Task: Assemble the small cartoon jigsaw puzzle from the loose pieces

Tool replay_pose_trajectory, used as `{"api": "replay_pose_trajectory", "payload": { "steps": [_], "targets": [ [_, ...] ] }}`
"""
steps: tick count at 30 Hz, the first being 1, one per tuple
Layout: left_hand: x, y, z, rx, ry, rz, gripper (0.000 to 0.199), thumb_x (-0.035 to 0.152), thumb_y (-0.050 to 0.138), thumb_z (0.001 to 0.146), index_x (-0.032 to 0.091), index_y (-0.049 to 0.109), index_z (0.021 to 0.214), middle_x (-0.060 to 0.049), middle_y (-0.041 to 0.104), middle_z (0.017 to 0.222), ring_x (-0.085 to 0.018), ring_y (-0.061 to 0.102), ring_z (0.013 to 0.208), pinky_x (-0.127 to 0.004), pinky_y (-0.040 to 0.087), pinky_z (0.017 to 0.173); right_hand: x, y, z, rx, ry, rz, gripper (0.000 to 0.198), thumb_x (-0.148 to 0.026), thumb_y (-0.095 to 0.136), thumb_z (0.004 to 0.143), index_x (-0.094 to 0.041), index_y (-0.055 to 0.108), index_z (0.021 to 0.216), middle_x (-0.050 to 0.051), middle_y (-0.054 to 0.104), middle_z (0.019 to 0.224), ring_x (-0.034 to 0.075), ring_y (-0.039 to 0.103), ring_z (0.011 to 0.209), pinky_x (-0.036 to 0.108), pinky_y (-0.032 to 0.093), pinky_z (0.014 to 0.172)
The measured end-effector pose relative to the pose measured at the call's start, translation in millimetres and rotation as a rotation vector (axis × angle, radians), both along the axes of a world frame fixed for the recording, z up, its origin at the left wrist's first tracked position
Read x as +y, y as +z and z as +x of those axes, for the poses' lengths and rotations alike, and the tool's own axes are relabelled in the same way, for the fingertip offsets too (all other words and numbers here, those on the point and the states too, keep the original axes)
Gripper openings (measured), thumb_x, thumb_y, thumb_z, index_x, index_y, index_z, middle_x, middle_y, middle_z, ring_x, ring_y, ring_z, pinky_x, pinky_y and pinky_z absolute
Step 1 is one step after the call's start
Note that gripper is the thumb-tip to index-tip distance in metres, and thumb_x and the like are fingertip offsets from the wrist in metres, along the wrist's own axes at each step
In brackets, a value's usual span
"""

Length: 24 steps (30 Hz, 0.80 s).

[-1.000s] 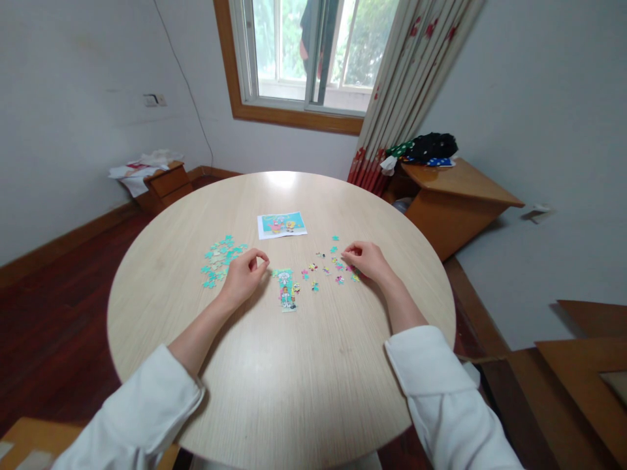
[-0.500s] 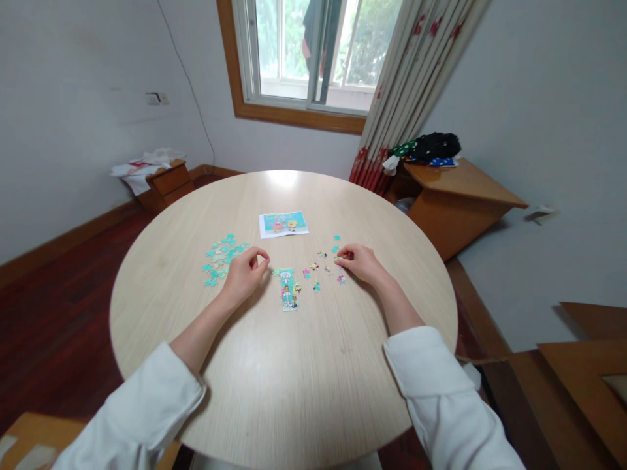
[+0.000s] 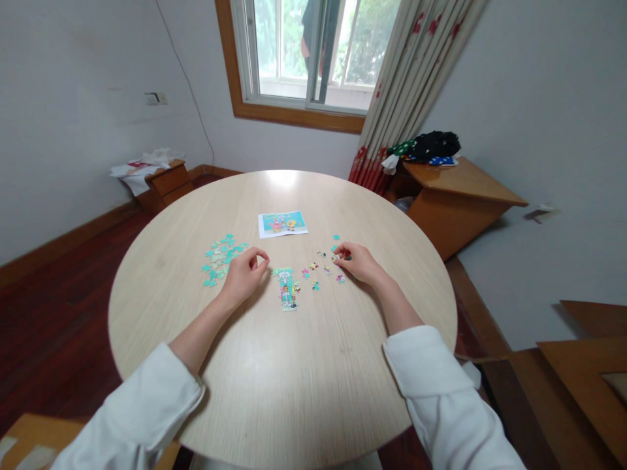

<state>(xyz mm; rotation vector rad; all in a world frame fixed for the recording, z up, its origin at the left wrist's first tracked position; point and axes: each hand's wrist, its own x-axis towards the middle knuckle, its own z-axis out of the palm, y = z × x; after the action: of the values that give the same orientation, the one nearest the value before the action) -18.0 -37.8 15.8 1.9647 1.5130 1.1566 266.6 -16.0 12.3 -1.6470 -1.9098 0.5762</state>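
My left hand (image 3: 245, 271) rests on the table in a loose pinch, thumb and forefinger curled together, with nothing visible between them. It lies between a heap of turquoise puzzle pieces (image 3: 223, 258) and a narrow joined strip of puzzle (image 3: 286, 287) that shows a pale green cartoon figure. At the right, my right hand (image 3: 360, 261) has its fingertips closed on a small puzzle piece (image 3: 336, 259), partly covered by the fingers. Several loose multicoloured pieces (image 3: 314, 266) are scattered between the strip and this hand.
A printed reference picture (image 3: 283, 224) with cartoon figures lies beyond the pieces on the round wooden table (image 3: 304, 378). Behind stand a window (image 3: 313, 59) and a curtain (image 3: 401, 85). A wooden cabinet (image 3: 455, 196) bearing dark cloth is at the right, a small drawer unit (image 3: 169, 183) at the left.
My right hand's fingers have shifted very slightly at the small piece. My left hand and the puzzle strip stay where they were.
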Motion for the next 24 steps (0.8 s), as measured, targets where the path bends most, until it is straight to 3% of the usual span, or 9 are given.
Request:
{"api": "replay_pose_trajectory", "payload": {
  "steps": [13,24],
  "targets": [
    [-1.7,2.2,1.0,-0.002,0.003,0.000,0.009,0.021,0.053,0.073,0.016,0.060,0.072,0.007,0.034,0.049,-0.010,0.034,0.048,-0.023,0.025,0.050,-0.2,-0.6,0.9,0.001,0.016,0.026,0.015,-0.019,0.061,0.073,-0.015,0.066,0.086,0.001,0.061,0.070,0.013,0.055,0.066,0.025,0.042,0.066],
    [-1.2,2.8,0.0,-0.026,0.016,-0.012,0.010,0.022,0.052,0.072,0.016,0.060,0.072,0.007,0.033,0.048,-0.010,0.034,0.047,-0.023,0.025,0.050,-0.7,1.6,1.7,-0.149,-0.064,0.084,0.013,-0.025,0.067,0.070,-0.017,0.068,0.081,0.004,0.067,0.083,0.015,0.058,0.077,0.031,0.040,0.078]
  ]
}}
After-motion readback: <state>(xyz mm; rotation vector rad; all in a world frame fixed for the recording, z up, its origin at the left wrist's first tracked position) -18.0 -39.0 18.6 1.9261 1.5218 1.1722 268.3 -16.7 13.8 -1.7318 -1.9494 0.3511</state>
